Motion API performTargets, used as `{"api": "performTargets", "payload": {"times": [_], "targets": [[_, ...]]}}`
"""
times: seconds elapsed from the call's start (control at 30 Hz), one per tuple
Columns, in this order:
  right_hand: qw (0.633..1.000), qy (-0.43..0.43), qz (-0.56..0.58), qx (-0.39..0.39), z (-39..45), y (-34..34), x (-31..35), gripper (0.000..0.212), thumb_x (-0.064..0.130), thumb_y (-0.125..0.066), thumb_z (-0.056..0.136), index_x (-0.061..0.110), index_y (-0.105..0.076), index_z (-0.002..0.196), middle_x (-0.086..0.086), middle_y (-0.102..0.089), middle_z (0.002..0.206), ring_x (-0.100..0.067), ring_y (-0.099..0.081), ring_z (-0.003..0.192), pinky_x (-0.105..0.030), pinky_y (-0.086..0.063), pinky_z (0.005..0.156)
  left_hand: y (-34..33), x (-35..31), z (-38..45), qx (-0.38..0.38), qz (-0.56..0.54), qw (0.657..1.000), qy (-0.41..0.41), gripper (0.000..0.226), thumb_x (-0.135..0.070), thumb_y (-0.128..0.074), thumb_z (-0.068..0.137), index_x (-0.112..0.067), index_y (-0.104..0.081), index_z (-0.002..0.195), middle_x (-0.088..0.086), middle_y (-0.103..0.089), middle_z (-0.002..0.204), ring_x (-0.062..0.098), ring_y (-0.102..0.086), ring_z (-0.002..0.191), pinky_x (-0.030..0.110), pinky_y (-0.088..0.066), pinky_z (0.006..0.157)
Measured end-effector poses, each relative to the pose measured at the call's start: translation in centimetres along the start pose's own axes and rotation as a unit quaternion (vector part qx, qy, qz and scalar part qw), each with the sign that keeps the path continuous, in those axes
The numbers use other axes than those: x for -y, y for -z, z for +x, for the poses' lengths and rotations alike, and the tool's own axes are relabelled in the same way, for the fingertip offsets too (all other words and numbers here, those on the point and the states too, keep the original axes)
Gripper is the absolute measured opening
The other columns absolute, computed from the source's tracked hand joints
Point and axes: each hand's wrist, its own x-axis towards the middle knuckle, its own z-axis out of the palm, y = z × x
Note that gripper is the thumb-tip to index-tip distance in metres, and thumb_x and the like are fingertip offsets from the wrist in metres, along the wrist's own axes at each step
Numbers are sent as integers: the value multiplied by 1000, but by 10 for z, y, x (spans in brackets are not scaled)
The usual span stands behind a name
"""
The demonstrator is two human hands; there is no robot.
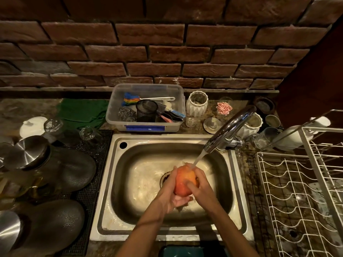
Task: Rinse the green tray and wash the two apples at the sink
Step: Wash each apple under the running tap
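On the far left of the worktop (18, 110) I see shiny metal lids (27, 153) and dark glass bowls (74, 169) turned upside down on a black mat (100, 145). Behind them lie a green cloth (81, 112) and a white lid (32, 126). A clear plastic box (146, 108) stands just behind the sink (111, 191), with brushes, a steel scrubber (127, 113) and a black mesh cup (146, 110) inside it.

In the middle, over the sink, my left hand (169, 193) holds the apple (185, 179) from below and from the left side. Its fingers are curled round the fruit. The apple is red and orange and sits right under the water (199, 157) that runs from the tap (230, 127). My right hand (201, 186) presses on the apple from the right, and its fingers wrap over the front of it. The two hands touch the apple on both sides, above the drain. I can see only this one apple.

At the bottom edge, below the sink, a bit of something dark green-blue (178, 251) shows. I cannot tell if it is the tray.

To the right of the tap stand two white ribbed jars (196, 105), some small glasses and a white bottle (289, 138). On the far right is a white wire rack (297, 197) on the worktop.
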Motion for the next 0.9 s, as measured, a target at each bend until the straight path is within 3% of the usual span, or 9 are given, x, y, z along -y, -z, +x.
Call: {"api": "performTargets", "payload": {"times": [0.17,0.33,0.4,0.47,0.57,0.63,0.7,0.8,0.9], "targets": [[997,-5,25,-66,2,-8,-3,40,33,-63,96,32,-51,134,4,-55,132,-16,-58,119,-44,-56,97,-3,9,5,38,13,995,-92,54,-62,-56,90,-23,-60,127,19,-69,122,35,-73,102,56,-57,90],[980,-72,137,-123,5,-8,3,14,39,-59,97,44,-63,109,3,-68,115,-13,-72,94,-28,-61,68,-10,23,1,-4,151,956,-252,49,-75,-55,77,-46,-58,117,-3,-59,124,17,-75,93,39,-62,67],[966,-114,205,-108,8,-7,3,15,38,-55,99,38,-65,110,-5,-68,117,-22,-72,96,-38,-62,69,-9,28,0,-11,198,937,-288,43,-73,-56,79,-62,-51,120,-11,-50,129,19,-70,100,27,-61,68],[935,-177,296,-81,11,-7,5,27,41,-51,100,28,-62,120,-15,-65,122,-33,-70,105,-53,-60,84,-6,27,-1,-29,271,907,-322,43,-62,-55,87,-75,-36,123,-15,-38,132,9,-55,114,21,-60,76],[930,-189,306,-72,7,-10,3,30,47,-52,98,31,-61,122,-12,-63,126,-34,-68,110,-58,-58,88,-1,22,1,-35,322,887,-330,47,-59,-49,92,-68,-31,134,-12,-32,144,8,-46,125,21,-58,87],[951,-137,263,-86,1,-12,2,33,53,-55,92,40,-61,122,-2,-61,127,-28,-70,106,-50,-62,79,-2,16,3,-35,319,892,-319,44,-56,-45,97,-55,-35,140,-7,-40,147,6,-52,122,9,-54,77],[964,-102,225,-96,-4,-13,-4,46,55,-57,86,41,-56,129,5,-57,130,-25,-70,104,-42,-63,72,-4,10,2,-37,318,898,-303,35,-57,-41,98,-57,-40,134,-8,-51,138,2,-60,110,6,-52,69],[982,-74,138,-103,-6,-11,-9,53,53,-56,89,37,-50,139,2,-52,134,-24,-64,112,-46,-63,79,-9,5,0,-51,287,919,-265,13,-58,-40,99,-63,-48,107,-6,-62,118,11,-67,99,24,-62,67],[992,-43,71,-96,-11,-8,-10,49,47,-53,95,37,-47,142,4,-52,136,-21,-62,116,-45,-62,86,-12,0,-2,-65,258,938,-223,19,-55,-41,100,-48,-55,111,3,-62,117,24,-69,98,45,-64,75]]}}
